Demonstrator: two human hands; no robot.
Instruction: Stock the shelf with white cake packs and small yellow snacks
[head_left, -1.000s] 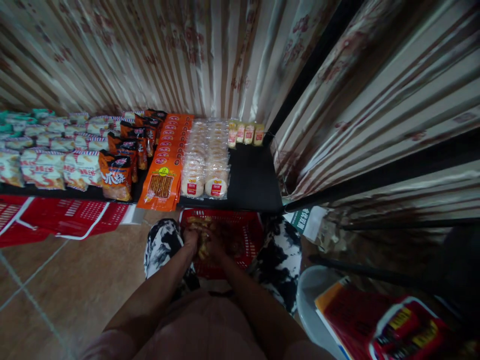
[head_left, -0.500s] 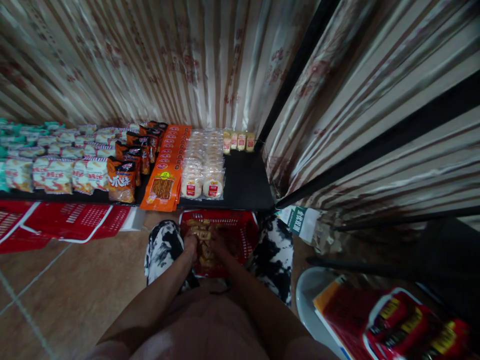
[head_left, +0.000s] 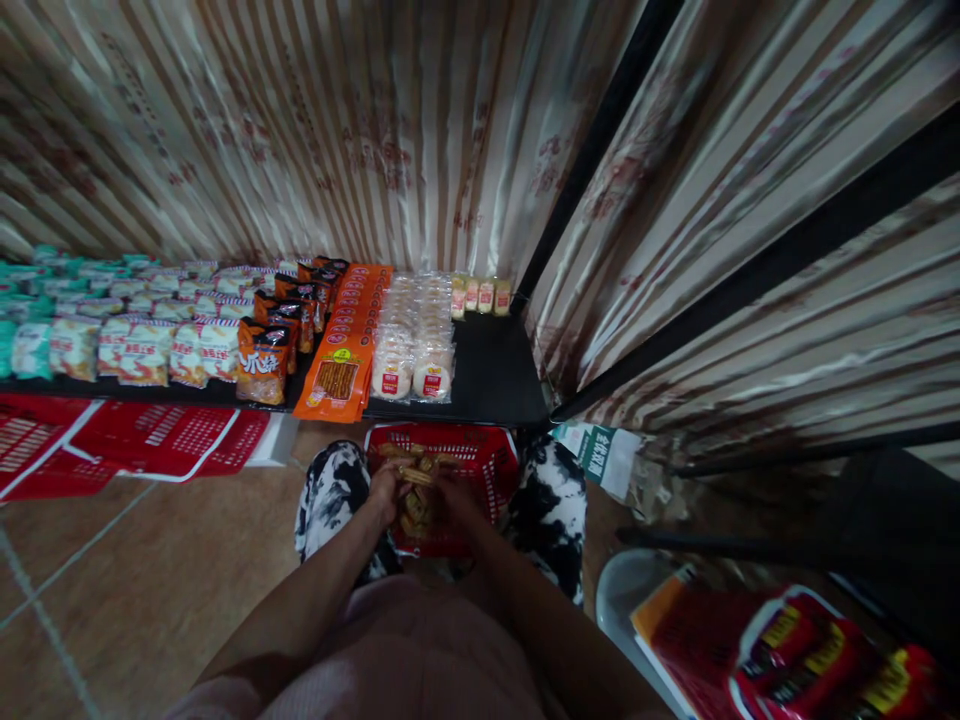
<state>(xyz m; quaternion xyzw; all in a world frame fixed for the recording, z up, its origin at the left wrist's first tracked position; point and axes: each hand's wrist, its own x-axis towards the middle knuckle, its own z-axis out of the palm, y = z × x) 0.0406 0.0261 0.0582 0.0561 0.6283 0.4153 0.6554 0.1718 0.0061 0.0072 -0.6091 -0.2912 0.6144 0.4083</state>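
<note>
Between my knees stands a red plastic basket (head_left: 491, 450) with small yellowish wrapped snack packs (head_left: 415, 515) in it. My left hand (head_left: 386, 490) reaches in from the left, its fingers curled on the near end of a few packs (head_left: 417, 476) lifted slightly above the rest. From the right, my right hand (head_left: 456, 495) closes on the other end of these packs; its fingers are dark and partly hidden. Four-sided yellow packs of a similar look (head_left: 486, 296) stand in a short row at the back right of the black shelf (head_left: 499, 375).
Along the shelf lie round white wrapped cakes (head_left: 433, 375), orange snack strips (head_left: 337, 385), orange-black bags (head_left: 262, 365) and white bags (head_left: 135, 350). More red baskets (head_left: 165, 440) sit at left. A pale tub (head_left: 630, 590) with red packages (head_left: 795, 650) is at right. A black post (head_left: 600, 150) rises behind.
My hands have raised a few packs off the pile and brought them together between them. The view has shifted slightly, so the shelf goods appear a little further right.
</note>
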